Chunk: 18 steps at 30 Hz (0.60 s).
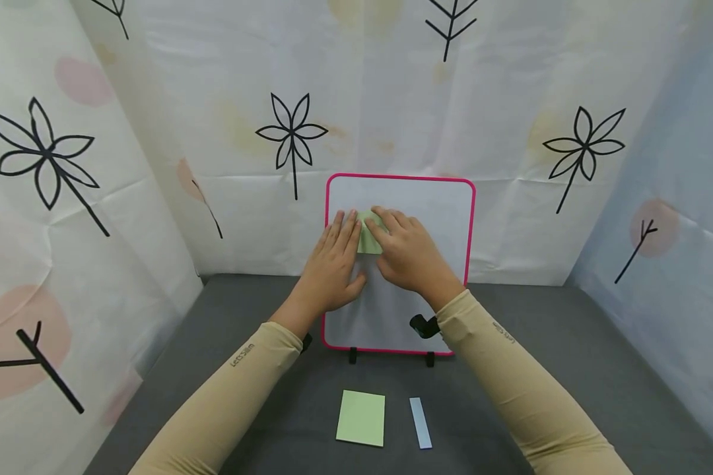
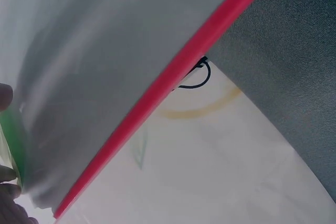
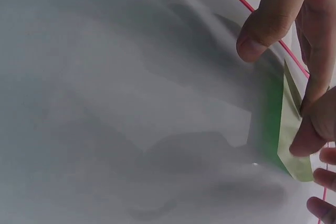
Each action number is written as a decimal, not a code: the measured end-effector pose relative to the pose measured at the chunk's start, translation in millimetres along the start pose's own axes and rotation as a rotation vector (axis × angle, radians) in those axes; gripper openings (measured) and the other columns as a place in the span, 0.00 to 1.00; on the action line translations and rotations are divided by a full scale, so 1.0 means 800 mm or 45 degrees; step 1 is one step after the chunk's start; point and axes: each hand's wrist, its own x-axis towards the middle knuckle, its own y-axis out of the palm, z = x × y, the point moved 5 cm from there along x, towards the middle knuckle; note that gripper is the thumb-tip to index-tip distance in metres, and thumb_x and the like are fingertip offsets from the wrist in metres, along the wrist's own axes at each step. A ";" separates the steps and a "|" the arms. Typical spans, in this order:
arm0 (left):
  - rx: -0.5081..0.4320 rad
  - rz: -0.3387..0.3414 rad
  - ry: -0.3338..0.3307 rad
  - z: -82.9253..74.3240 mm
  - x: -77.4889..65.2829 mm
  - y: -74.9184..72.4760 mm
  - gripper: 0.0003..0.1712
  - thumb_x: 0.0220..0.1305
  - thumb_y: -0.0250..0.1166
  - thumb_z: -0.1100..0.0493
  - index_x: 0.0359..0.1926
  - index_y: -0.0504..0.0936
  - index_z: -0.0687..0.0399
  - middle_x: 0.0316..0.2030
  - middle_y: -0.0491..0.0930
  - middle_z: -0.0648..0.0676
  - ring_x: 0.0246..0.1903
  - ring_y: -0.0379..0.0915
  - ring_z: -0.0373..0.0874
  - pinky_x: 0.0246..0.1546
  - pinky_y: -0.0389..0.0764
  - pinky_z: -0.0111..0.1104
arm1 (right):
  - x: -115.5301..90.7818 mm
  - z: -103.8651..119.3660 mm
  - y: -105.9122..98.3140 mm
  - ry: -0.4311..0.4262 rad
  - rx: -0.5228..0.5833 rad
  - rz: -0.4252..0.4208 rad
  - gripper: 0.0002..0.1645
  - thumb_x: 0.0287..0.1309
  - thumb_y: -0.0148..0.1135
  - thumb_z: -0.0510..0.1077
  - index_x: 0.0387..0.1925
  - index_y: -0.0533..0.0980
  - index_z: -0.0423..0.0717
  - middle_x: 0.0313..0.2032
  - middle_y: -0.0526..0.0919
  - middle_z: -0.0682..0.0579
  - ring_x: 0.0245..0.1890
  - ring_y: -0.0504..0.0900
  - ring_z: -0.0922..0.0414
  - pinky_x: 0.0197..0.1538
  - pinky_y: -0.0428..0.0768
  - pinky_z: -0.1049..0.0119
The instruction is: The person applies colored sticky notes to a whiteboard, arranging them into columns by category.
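A pale green sticky note (image 1: 368, 243) lies against a white board (image 1: 395, 310) with a pink frame, standing upright. My left hand (image 1: 331, 260) lies on the board with straight fingers along the note's left edge, thumb spread to the side. From the right, my right hand (image 1: 410, 254) reaches over the note, its index finger extended on the paper. In the right wrist view the note (image 3: 294, 148) stands partly off the board, with fingertips of both hands at it. The left wrist view shows only a strip of the green note (image 2: 13, 142) and some fingertips at the edge.
On the grey table (image 1: 261, 409) lie a pale green sticky-note pad (image 1: 361, 418) and a narrow light-blue strip (image 1: 420, 423). Small black feet (image 1: 352, 355) support the board's lower edge. Behind hangs a patterned white cloth (image 1: 214, 99).
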 end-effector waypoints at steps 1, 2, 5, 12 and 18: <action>0.003 -0.004 0.000 0.000 0.000 0.000 0.55 0.73 0.62 0.45 0.85 0.41 0.65 0.86 0.33 0.60 0.86 0.21 0.56 0.85 0.39 0.49 | 0.001 0.000 0.001 0.012 -0.017 0.012 0.39 0.59 0.64 0.38 0.74 0.73 0.40 0.75 0.70 0.39 0.70 0.73 0.41 0.63 0.81 0.43; 0.008 -0.004 0.000 0.000 0.000 0.000 0.55 0.73 0.62 0.45 0.85 0.41 0.64 0.86 0.33 0.60 0.86 0.21 0.56 0.85 0.39 0.49 | 0.002 0.001 0.003 0.025 -0.033 0.025 0.39 0.60 0.63 0.38 0.74 0.72 0.40 0.75 0.69 0.38 0.71 0.72 0.41 0.64 0.80 0.43; 0.015 -0.013 0.004 0.001 0.000 0.001 0.55 0.72 0.62 0.46 0.85 0.42 0.64 0.86 0.34 0.60 0.86 0.22 0.56 0.85 0.39 0.49 | 0.004 0.001 0.008 0.064 -0.067 0.078 0.42 0.60 0.60 0.36 0.77 0.68 0.42 0.78 0.64 0.38 0.73 0.68 0.40 0.67 0.77 0.43; 0.022 -0.049 0.024 0.001 0.000 0.002 0.58 0.71 0.65 0.46 0.85 0.41 0.65 0.86 0.36 0.61 0.86 0.25 0.57 0.85 0.41 0.49 | 0.007 0.001 0.018 0.119 -0.089 0.175 0.46 0.63 0.60 0.38 0.82 0.61 0.46 0.82 0.53 0.39 0.78 0.57 0.41 0.73 0.70 0.43; 0.020 -0.072 0.036 0.001 0.001 0.001 0.59 0.70 0.66 0.47 0.84 0.41 0.66 0.86 0.37 0.62 0.86 0.25 0.57 0.85 0.41 0.49 | 0.009 0.000 0.016 0.138 -0.106 0.172 0.46 0.64 0.61 0.38 0.82 0.61 0.49 0.82 0.52 0.38 0.78 0.57 0.41 0.73 0.69 0.43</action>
